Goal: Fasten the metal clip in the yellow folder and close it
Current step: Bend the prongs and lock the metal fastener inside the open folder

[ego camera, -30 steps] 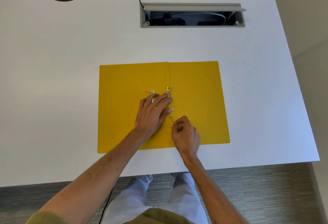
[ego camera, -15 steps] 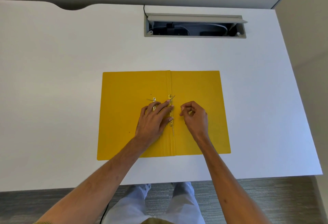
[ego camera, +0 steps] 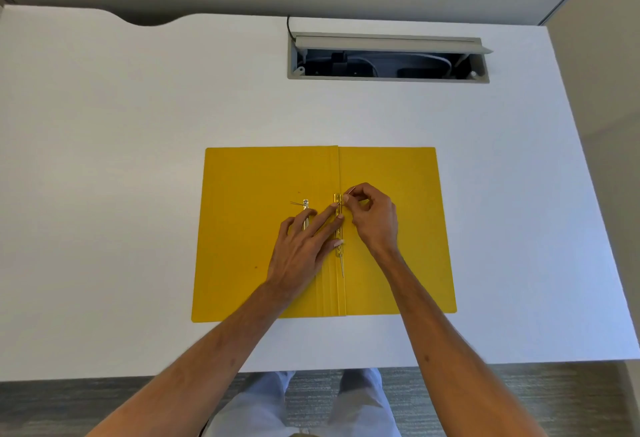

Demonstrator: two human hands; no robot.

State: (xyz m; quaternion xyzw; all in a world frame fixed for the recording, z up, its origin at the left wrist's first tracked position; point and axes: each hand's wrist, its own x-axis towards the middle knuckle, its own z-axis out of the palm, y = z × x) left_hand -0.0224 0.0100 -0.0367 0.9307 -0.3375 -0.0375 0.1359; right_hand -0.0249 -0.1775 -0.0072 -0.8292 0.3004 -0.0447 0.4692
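The yellow folder [ego camera: 242, 256] lies open and flat on the white desk. A brass metal clip [ego camera: 338, 225] runs along its centre fold, with a thin prong sticking up at the top and another lying flat at the bottom. A second loose brass strip [ego camera: 305, 210] lies just left of the fold. My left hand [ego camera: 304, 249] rests flat on the folder, fingers spread, fingertips pressing the clip and the loose strip. My right hand [ego camera: 372, 222] pinches the clip's upper prong between thumb and forefinger.
The white desk [ego camera: 104, 194] has an open grey cable tray [ego camera: 388, 59] set in it at the back. Its front edge runs just below the folder, and its right edge meets a beige wall. My legs and grey carpet show below.
My right hand moved from the lower prong, up the right side of the fold, to the upper prong and pinched it. My left hand stayed pressing on the clip.
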